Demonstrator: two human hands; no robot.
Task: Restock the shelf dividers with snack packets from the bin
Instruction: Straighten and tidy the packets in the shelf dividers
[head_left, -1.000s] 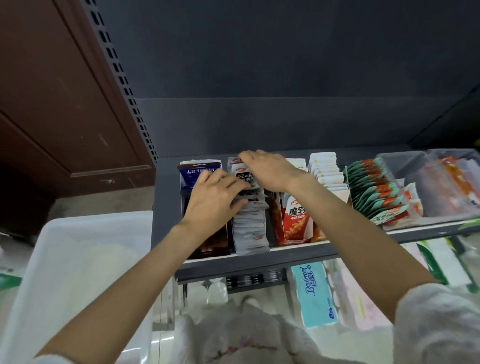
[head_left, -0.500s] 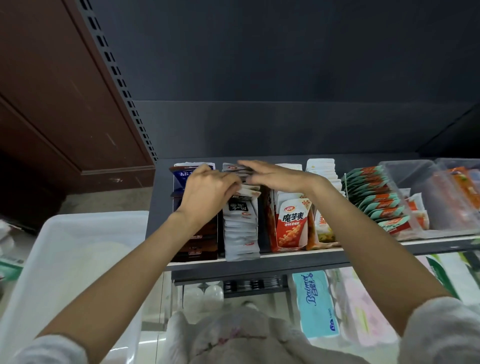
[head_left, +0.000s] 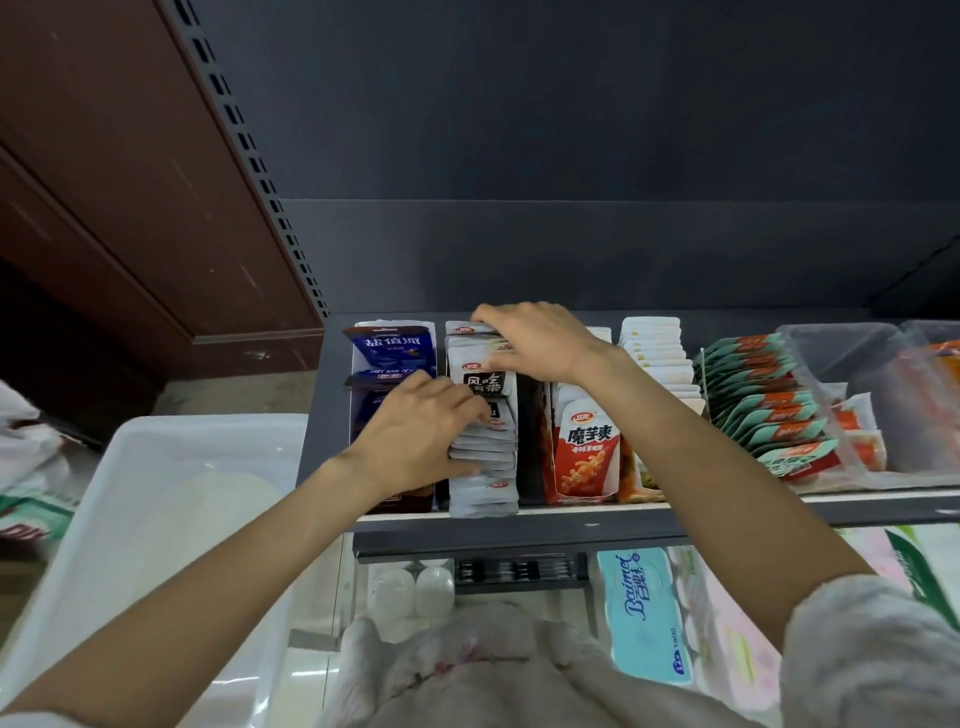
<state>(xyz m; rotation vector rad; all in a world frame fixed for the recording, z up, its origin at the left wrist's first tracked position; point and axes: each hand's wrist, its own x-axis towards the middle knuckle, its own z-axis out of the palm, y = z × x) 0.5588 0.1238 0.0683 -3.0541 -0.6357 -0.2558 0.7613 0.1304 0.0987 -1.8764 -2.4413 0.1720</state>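
Grey-and-white snack packets (head_left: 483, 441) stand in a front-to-back row in the second lane from the left of the shelf (head_left: 519, 525), filling it from the front lip to the rear. One packet midway along the row shows a black label panel facing up.

Left hand (head_left: 415, 436): lies at the left flank of this row, fingers curled, fingertips touching the packets just below the black-label packet. Whether it pinches a packet or merely presses against the stack cannot be told — the fingertips are partly hidden.

Right hand (head_left: 540, 343): placed over the rear of the same row, palm down, fingers bent over the tops of the rearmost packets, thumb against the packet edge below. It appears to grip several packets together.

Adjoining lanes: blue packets (head_left: 392, 348) in the leftmost lane, touching the divider beside the grey row; red-and-white packets (head_left: 587, 452) in the lane to the right; a row of white packets (head_left: 657, 353) further right; then green-and-orange packets (head_left: 763, 400), fanned and leaning. Clear plastic trays (head_left: 841, 343) sit at the far right of the shelf.

White bin (head_left: 156, 499): below and left of the shelf, beside the left forearm. Its contents cannot be made out.

Lower level: a blue tissue pack (head_left: 647, 613) beneath the shelf edge.
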